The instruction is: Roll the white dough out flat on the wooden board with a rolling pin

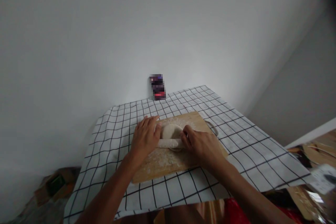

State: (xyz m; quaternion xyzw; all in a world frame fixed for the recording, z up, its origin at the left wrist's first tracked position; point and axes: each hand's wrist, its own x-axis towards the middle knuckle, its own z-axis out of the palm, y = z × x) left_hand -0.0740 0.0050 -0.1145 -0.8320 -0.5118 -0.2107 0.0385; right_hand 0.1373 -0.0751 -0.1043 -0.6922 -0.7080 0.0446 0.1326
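Note:
A pale, floured rolling pin (170,143) lies crosswise over the near part of a flat round of dough (172,131) on a wooden board (162,166). My left hand (146,134) rests palm down over the pin's left end, its fingers stretched forward and its thumb near the dough. At the pin's right end my right hand (195,141) is closed, fingers curled round it, fingertips close to the dough's right edge. Both ends of the pin are hidden under my hands. White flour is spread over the board.
A black-and-white checked cloth (249,147) covers the table. A pixelated dark upright object (158,87) leans against the white wall at the back. The board has a loop handle (212,127) at its right. Cardboard boxes (56,183) stand low at the left, with clutter at the lower right.

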